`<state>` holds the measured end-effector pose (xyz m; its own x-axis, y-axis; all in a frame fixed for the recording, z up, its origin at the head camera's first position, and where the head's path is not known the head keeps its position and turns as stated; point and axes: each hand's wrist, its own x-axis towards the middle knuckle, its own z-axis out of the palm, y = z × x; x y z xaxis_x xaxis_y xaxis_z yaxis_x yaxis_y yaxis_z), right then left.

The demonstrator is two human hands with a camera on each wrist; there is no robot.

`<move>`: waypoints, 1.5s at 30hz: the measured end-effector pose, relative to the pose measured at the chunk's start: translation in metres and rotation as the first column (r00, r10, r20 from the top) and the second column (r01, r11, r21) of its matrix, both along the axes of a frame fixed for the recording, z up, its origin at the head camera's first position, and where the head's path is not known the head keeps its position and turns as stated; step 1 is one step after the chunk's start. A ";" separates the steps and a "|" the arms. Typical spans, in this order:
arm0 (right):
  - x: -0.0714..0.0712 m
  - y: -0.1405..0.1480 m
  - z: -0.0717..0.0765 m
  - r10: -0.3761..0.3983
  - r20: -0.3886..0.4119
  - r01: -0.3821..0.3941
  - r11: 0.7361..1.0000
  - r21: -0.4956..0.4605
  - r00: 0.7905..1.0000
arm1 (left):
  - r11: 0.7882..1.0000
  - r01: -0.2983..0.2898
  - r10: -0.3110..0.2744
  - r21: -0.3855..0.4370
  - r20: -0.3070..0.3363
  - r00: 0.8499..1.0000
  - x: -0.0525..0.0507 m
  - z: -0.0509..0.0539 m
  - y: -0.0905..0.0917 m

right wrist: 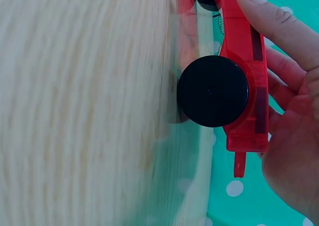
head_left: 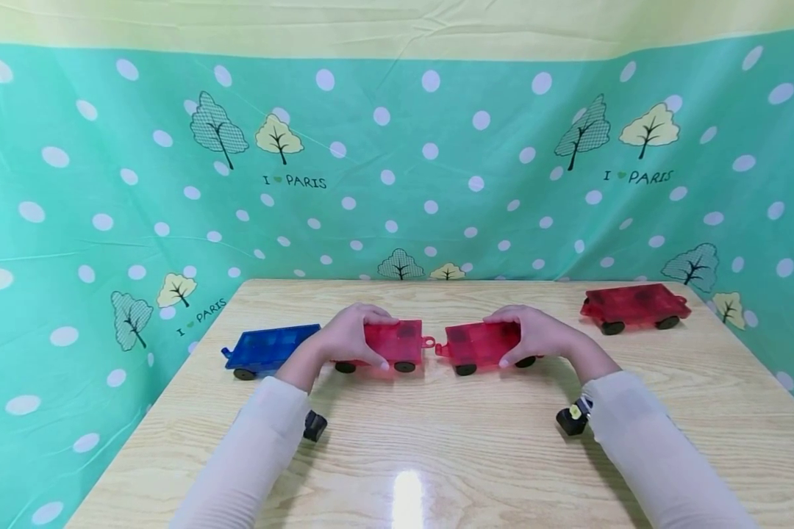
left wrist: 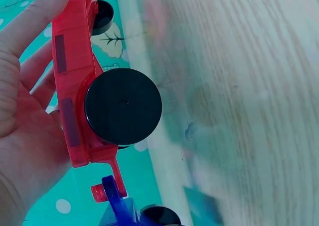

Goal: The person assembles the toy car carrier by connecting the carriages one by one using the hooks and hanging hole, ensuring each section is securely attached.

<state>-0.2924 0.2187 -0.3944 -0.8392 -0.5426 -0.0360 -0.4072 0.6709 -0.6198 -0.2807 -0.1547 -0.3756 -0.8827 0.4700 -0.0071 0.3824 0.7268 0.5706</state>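
Nearest you, your sleeves point(head_left: 251, 448) are stretching over the table point(head_left: 370, 455). Your left hand point(head_left: 351, 338) is gripping one red car point(head_left: 400, 338) and your right hand point(head_left: 539, 330) is gripping a second red car point(head_left: 479, 342), both mid-table; the first's ring point(head_left: 428, 342) is facing the second's hook point(head_left: 441, 350), just beside it. At left, the blue car point(head_left: 271, 347) is standing behind the first, its loop point(left wrist: 115, 200) meeting that car's peg point(left wrist: 99, 193). Farther off, at right, a third red car point(head_left: 635, 305) is standing; the dotted cloth point(head_left: 390, 139) is hanging beyond.
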 end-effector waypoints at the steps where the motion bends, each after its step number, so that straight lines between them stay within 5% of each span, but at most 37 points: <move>1: 0.000 -0.001 0.000 -0.004 0.003 0.004 1.000 -0.002 1.000 | 1.000 0.006 -0.006 -0.005 -0.005 1.000 0.000 0.001 0.000; 15: 0.002 -0.010 0.001 0.022 -0.018 -0.022 1.000 -0.009 1.000 | 0.997 0.053 -0.054 -0.059 -0.022 0.998 -0.003 0.004 0.005; 45: 0.008 -0.012 0.005 0.050 -0.010 -0.050 0.999 0.004 0.999 | 0.995 0.074 -0.072 -0.068 0.031 0.997 -0.009 -0.010 -0.007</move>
